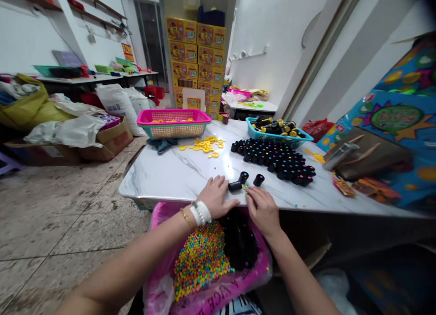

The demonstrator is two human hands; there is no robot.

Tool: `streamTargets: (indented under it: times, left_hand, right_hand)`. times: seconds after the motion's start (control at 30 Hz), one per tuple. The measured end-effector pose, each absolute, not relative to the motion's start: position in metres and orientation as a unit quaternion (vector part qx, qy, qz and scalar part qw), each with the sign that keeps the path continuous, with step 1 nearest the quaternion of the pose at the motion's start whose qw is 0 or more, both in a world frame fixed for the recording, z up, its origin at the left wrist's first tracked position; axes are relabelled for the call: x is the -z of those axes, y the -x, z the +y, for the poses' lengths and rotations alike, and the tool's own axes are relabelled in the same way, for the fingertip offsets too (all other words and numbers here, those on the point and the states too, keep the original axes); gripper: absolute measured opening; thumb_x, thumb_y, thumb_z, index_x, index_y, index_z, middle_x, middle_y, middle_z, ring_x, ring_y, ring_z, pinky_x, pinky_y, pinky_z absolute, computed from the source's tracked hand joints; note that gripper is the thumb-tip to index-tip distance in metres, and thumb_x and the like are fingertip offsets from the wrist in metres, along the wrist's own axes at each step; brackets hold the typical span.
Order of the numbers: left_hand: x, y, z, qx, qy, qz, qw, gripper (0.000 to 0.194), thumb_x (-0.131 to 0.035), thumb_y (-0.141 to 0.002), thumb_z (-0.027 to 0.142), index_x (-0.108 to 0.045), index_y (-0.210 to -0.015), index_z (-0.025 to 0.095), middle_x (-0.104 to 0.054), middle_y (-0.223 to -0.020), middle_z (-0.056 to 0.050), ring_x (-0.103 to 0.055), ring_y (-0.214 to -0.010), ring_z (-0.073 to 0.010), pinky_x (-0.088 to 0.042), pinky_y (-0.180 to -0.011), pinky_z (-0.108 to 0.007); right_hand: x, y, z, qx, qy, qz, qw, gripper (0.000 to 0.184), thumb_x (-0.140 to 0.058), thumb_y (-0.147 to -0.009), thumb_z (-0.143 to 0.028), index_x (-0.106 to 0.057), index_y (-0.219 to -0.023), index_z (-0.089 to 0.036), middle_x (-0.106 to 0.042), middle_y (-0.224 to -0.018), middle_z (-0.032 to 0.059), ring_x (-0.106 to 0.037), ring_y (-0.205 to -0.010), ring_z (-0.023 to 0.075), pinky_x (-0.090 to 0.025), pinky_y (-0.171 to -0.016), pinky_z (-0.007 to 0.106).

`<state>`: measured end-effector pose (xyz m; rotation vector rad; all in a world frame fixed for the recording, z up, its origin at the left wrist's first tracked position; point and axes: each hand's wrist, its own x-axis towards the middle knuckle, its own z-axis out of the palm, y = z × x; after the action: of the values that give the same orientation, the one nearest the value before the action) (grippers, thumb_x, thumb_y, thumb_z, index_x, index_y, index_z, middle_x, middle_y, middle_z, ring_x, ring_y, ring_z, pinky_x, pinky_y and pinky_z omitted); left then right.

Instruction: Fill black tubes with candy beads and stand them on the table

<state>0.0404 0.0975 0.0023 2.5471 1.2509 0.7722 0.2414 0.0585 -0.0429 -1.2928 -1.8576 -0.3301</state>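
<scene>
My left hand rests at the table's front edge with its fingers stretched out, holding nothing. Just beyond its fingertips a small black cylindrical container lies on its side, its end pointing right. A few small coloured balls are at that end. My right hand is beside them, fingers bent and pressed together; what is between the fingertips is too small to make out. Two black containers, one behind the lying one and another to its right, stand upright. A pink tub below holds many coloured balls and black containers.
On the marble-patterned table are yellow ring pieces, a pink-and-teal basket, rows of upright black containers and a blue basket of black-and-yellow pieces. Yellow boxes are stacked behind. Cartons and sacks stand left.
</scene>
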Motion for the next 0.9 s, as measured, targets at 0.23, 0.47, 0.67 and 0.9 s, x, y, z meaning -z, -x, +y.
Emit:
streamTargets:
  times: [0.23, 0.47, 0.67, 0.9]
  left_hand:
    - [0.002, -0.016, 0.066, -0.397, -0.825, 0.386, 0.115, 0.025, -0.059, -0.091, 0.041, -0.064, -0.099, 0.018, -0.067, -0.116, -0.014, -0.063, -0.113, -0.0270, -0.052, -0.101, -0.047]
    - [-0.007, -0.008, 0.152, -0.362, -0.758, 0.536, 0.086, 0.029, -0.059, -0.087, 0.035, -0.064, -0.107, 0.014, -0.065, -0.109, -0.015, -0.064, -0.106, -0.0285, -0.052, -0.100, -0.048]
    - [-0.002, -0.019, 0.171, -0.313, -0.801, 0.497, 0.116, 0.023, -0.056, -0.086, 0.024, -0.071, -0.099, 0.014, -0.069, -0.111, -0.015, -0.066, -0.108, -0.0290, -0.050, -0.104, -0.047]
    - [-0.010, -0.012, 0.100, -0.316, -0.849, 0.379, 0.188, 0.019, -0.056, -0.087, 0.021, -0.074, -0.092, 0.018, -0.075, -0.107, -0.009, -0.071, -0.101, -0.0198, -0.056, -0.095, -0.033]
  right_hand:
    - [0.034, -0.299, 0.026, 0.164, 0.455, -0.768, 0.420, 0.025, -0.056, -0.095, -0.022, -0.069, -0.116, -0.022, -0.069, -0.128, 0.0084, -0.060, -0.126, 0.0240, -0.040, -0.115, 0.051]
    - [0.067, -0.380, 0.032, 0.246, 0.659, -0.609, 0.367, 0.043, -0.045, -0.100, -0.042, -0.068, -0.116, -0.010, -0.070, -0.123, 0.0197, -0.063, -0.121, 0.0326, -0.043, -0.109, 0.057]
    - [0.062, -0.282, 0.039, 0.204, 0.560, -0.722, 0.352, 0.046, -0.054, -0.098, -0.039, -0.060, -0.133, -0.009, -0.065, -0.131, 0.0183, -0.060, -0.126, 0.0304, -0.044, -0.112, 0.049]
    - [0.051, -0.211, 0.034, 0.150, 0.469, -0.768, 0.410, 0.042, -0.057, -0.097, -0.033, -0.058, -0.134, -0.012, -0.067, -0.130, 0.0165, -0.059, -0.127, 0.0293, -0.046, -0.109, 0.049]
